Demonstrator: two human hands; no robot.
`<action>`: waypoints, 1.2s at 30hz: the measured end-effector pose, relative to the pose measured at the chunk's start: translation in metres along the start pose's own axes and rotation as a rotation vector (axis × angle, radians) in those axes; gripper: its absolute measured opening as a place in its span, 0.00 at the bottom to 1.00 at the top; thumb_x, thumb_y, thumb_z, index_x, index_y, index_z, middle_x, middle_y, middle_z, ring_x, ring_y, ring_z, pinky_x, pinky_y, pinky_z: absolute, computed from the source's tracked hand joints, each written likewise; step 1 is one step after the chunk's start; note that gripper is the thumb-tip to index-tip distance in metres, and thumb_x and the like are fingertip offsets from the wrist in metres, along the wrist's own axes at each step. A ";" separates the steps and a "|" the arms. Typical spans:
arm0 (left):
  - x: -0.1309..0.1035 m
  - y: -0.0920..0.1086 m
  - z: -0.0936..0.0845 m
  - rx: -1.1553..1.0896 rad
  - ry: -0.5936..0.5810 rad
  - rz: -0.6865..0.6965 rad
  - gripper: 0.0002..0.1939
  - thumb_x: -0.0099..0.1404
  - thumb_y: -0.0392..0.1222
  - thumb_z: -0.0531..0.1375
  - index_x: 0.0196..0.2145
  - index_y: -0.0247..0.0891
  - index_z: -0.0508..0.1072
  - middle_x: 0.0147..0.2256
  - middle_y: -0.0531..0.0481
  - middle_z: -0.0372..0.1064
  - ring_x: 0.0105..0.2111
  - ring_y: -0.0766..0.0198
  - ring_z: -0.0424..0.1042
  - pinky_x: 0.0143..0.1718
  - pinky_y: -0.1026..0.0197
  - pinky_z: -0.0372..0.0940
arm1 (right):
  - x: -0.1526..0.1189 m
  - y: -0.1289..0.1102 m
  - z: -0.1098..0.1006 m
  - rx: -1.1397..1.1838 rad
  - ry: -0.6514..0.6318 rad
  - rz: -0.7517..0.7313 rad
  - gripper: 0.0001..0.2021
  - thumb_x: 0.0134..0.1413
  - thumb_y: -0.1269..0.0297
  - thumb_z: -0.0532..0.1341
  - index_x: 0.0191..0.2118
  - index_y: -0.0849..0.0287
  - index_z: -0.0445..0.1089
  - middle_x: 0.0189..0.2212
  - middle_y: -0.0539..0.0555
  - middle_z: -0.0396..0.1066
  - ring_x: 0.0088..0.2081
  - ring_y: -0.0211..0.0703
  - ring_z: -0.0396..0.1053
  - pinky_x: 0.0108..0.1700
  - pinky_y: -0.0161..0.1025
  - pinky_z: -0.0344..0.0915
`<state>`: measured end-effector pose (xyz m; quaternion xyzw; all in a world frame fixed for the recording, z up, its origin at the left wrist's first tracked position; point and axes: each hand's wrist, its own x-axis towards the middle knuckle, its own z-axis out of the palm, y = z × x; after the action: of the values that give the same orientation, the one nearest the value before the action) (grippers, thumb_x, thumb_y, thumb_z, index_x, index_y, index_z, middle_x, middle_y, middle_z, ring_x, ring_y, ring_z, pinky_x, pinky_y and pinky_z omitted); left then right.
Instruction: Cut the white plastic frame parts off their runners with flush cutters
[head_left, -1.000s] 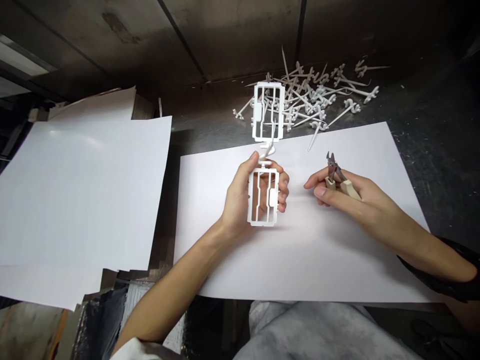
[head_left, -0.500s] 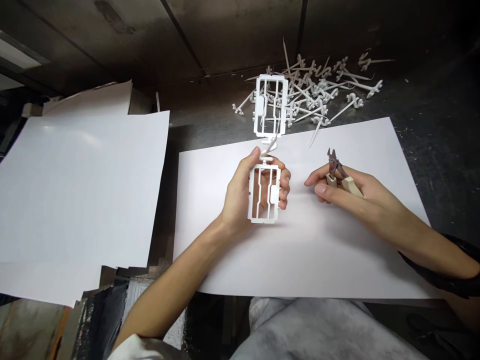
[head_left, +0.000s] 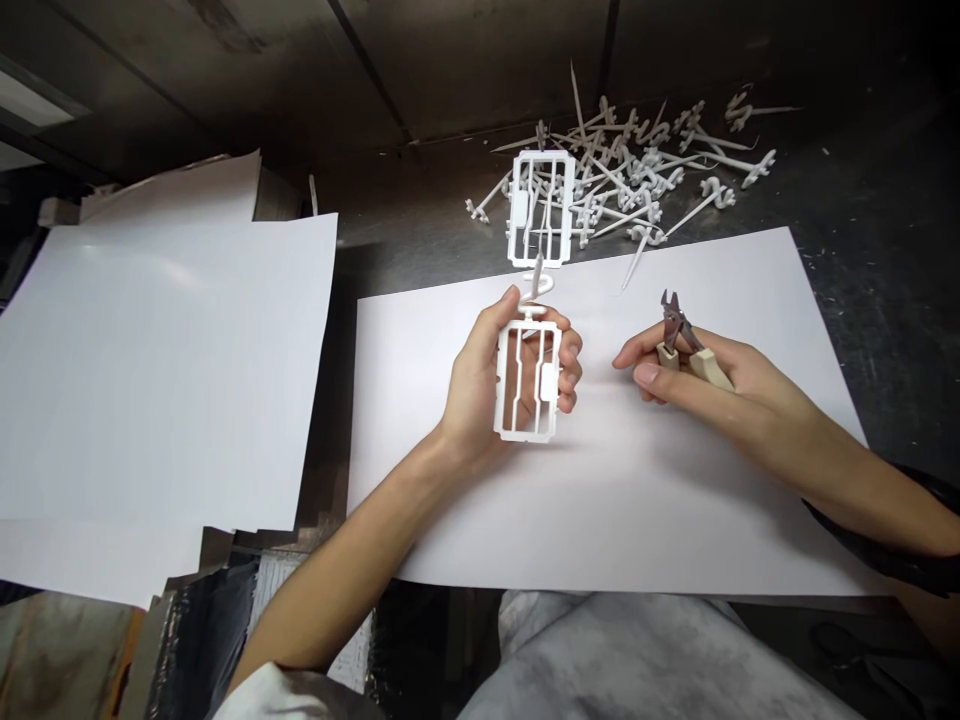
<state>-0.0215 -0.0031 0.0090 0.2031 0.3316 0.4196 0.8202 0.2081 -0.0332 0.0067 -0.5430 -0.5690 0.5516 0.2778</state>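
My left hand is closed around a white plastic molding, two slotted rectangular frames joined end to end by a curved sprue. The lower frame lies across my palm, while the upper frame sticks out beyond my fingertips. A thin pointed stem stands up from the sprue. In my right hand rests a pair of side cutters with cream handles, jaws spread apart and pointing away from me. The cutters are apart from the molding. Both hands are above a white sheet.
Behind the sheet, a heap of white cut-off sprues lies on the dark metal table. Stacked white sheets stand at the left. A dark metal wall rises at the back.
The stem on the sprue has turned to point more straight away from me as the molding shifts slightly in my left hand. My right hand holds the cutters nearly as before.
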 end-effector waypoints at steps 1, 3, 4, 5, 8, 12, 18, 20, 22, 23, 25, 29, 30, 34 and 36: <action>0.000 0.000 0.000 0.003 0.006 0.001 0.26 0.83 0.54 0.49 0.36 0.34 0.76 0.30 0.47 0.66 0.25 0.63 0.69 0.25 0.64 0.70 | 0.000 0.000 0.000 0.003 0.001 0.001 0.12 0.75 0.49 0.65 0.50 0.49 0.78 0.42 0.49 0.74 0.43 0.48 0.69 0.50 0.42 0.63; 0.000 -0.001 0.000 0.011 0.022 0.009 0.25 0.82 0.54 0.51 0.35 0.34 0.76 0.30 0.47 0.66 0.25 0.63 0.70 0.25 0.64 0.71 | 0.000 0.000 0.000 0.009 0.001 0.009 0.11 0.75 0.49 0.65 0.49 0.49 0.78 0.41 0.48 0.73 0.42 0.47 0.68 0.49 0.42 0.62; 0.000 -0.001 0.000 0.017 0.028 0.016 0.25 0.82 0.55 0.52 0.35 0.34 0.76 0.30 0.47 0.66 0.24 0.63 0.70 0.25 0.63 0.71 | 0.001 0.000 0.000 0.012 -0.002 0.013 0.11 0.75 0.49 0.65 0.49 0.49 0.78 0.40 0.48 0.73 0.42 0.47 0.68 0.48 0.42 0.62; 0.000 -0.001 0.000 0.023 0.030 0.022 0.25 0.82 0.55 0.53 0.35 0.34 0.76 0.30 0.47 0.67 0.24 0.63 0.70 0.25 0.63 0.71 | 0.001 0.001 0.000 0.013 -0.004 0.016 0.11 0.75 0.49 0.65 0.49 0.49 0.78 0.40 0.48 0.73 0.42 0.47 0.68 0.47 0.42 0.62; 0.000 0.000 0.000 0.032 0.016 0.026 0.25 0.82 0.55 0.52 0.35 0.34 0.76 0.30 0.47 0.67 0.25 0.62 0.70 0.25 0.63 0.71 | 0.001 0.002 0.000 0.010 -0.006 0.010 0.10 0.76 0.50 0.65 0.49 0.48 0.78 0.40 0.48 0.72 0.42 0.46 0.68 0.47 0.41 0.62; 0.000 -0.001 0.001 0.022 -0.011 0.019 0.27 0.84 0.52 0.46 0.35 0.34 0.75 0.30 0.46 0.66 0.26 0.62 0.70 0.25 0.63 0.71 | 0.000 0.003 0.000 0.001 -0.010 0.008 0.10 0.77 0.51 0.64 0.50 0.48 0.78 0.42 0.48 0.73 0.43 0.46 0.68 0.48 0.41 0.62; 0.000 -0.001 0.000 0.021 -0.011 0.013 0.24 0.81 0.54 0.53 0.36 0.34 0.75 0.30 0.47 0.66 0.26 0.62 0.69 0.26 0.64 0.71 | 0.001 0.004 -0.001 0.011 -0.017 -0.016 0.12 0.75 0.47 0.66 0.49 0.49 0.79 0.42 0.49 0.73 0.42 0.48 0.68 0.50 0.43 0.62; 0.000 -0.001 -0.001 0.018 -0.016 0.012 0.24 0.82 0.54 0.52 0.36 0.34 0.75 0.30 0.48 0.66 0.26 0.62 0.69 0.25 0.64 0.71 | 0.002 0.005 -0.001 0.015 -0.017 -0.024 0.11 0.75 0.48 0.66 0.49 0.49 0.79 0.41 0.48 0.73 0.42 0.47 0.68 0.50 0.42 0.62; 0.000 -0.001 -0.001 0.010 -0.019 0.008 0.25 0.82 0.54 0.50 0.36 0.34 0.75 0.30 0.48 0.66 0.26 0.63 0.69 0.25 0.64 0.70 | 0.002 0.006 -0.002 0.015 -0.013 -0.025 0.11 0.75 0.48 0.66 0.49 0.49 0.79 0.42 0.48 0.73 0.43 0.47 0.68 0.50 0.42 0.63; 0.000 -0.001 -0.001 0.004 -0.018 0.003 0.26 0.82 0.54 0.50 0.36 0.34 0.75 0.30 0.48 0.66 0.26 0.63 0.69 0.25 0.64 0.70 | 0.002 0.006 -0.002 0.013 -0.012 -0.025 0.12 0.75 0.48 0.66 0.49 0.49 0.79 0.42 0.48 0.73 0.43 0.47 0.68 0.50 0.42 0.63; 0.000 -0.001 -0.001 -0.008 -0.017 -0.011 0.26 0.82 0.54 0.50 0.36 0.34 0.75 0.30 0.48 0.65 0.26 0.63 0.69 0.24 0.65 0.69 | 0.002 0.007 -0.002 0.009 -0.011 -0.027 0.12 0.75 0.48 0.66 0.49 0.49 0.79 0.42 0.49 0.73 0.44 0.47 0.68 0.50 0.43 0.63; 0.000 -0.001 -0.002 -0.026 -0.031 -0.023 0.28 0.83 0.56 0.47 0.37 0.34 0.76 0.31 0.47 0.66 0.27 0.62 0.69 0.24 0.65 0.69 | 0.002 0.007 -0.001 0.005 -0.015 -0.032 0.11 0.76 0.48 0.66 0.49 0.48 0.79 0.42 0.48 0.73 0.43 0.47 0.68 0.50 0.42 0.63; 0.000 -0.001 -0.003 -0.028 -0.031 -0.022 0.28 0.83 0.56 0.47 0.37 0.34 0.76 0.31 0.46 0.66 0.27 0.62 0.69 0.24 0.64 0.69 | 0.002 0.007 -0.001 0.004 -0.015 -0.033 0.11 0.76 0.49 0.66 0.49 0.48 0.79 0.42 0.48 0.73 0.43 0.46 0.68 0.50 0.42 0.63; 0.000 -0.001 -0.002 -0.014 0.007 -0.021 0.28 0.82 0.59 0.49 0.36 0.35 0.76 0.31 0.47 0.66 0.26 0.62 0.70 0.24 0.64 0.69 | 0.002 0.007 -0.001 -0.003 -0.007 -0.031 0.11 0.75 0.49 0.66 0.49 0.49 0.79 0.42 0.48 0.73 0.43 0.47 0.68 0.50 0.43 0.63; 0.000 -0.001 -0.001 -0.004 0.024 -0.025 0.28 0.82 0.59 0.50 0.35 0.35 0.76 0.31 0.47 0.67 0.25 0.62 0.70 0.24 0.64 0.69 | 0.002 0.007 -0.001 -0.006 -0.007 -0.034 0.11 0.75 0.49 0.66 0.49 0.49 0.79 0.42 0.49 0.73 0.43 0.48 0.68 0.51 0.43 0.63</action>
<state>-0.0216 -0.0037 0.0081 0.1922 0.3430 0.4125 0.8218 0.2107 -0.0320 0.0000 -0.5321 -0.5807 0.5470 0.2837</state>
